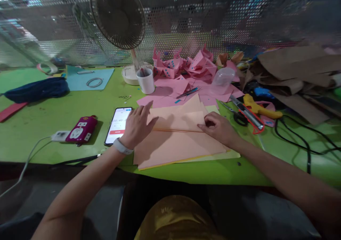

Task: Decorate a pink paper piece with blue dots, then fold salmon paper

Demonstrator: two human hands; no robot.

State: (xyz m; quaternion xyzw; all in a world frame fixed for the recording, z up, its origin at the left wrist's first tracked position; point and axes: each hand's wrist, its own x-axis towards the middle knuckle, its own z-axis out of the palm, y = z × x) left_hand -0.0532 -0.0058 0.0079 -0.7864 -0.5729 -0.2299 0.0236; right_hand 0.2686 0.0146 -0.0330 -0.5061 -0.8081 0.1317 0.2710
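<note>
A folded sheet of peach paper (pixel 177 121) lies on top of flat peach paper (pixel 173 147), with yellow sheets showing beneath. My right hand (pixel 220 128) pinches the folded sheet's right end between thumb and curled fingers. At the left end, my left hand (pixel 138 124) hovers or rests by the paper with its fingers stretched out and apart; whether it touches cannot be made out. Partly behind that hand is a phone (pixel 118 126) with a timer on its screen.
Pink folded papers (pixel 183 64) and a white cup (pixel 145 81) stand behind, beside a fan (pixel 118 16). To the right are scissors (pixel 236 115), a box cutter (pixel 247 114), a yellow glue gun (pixel 259 107) and brown paper (pixel 301 66). A purple power bank (pixel 82 129) lies left.
</note>
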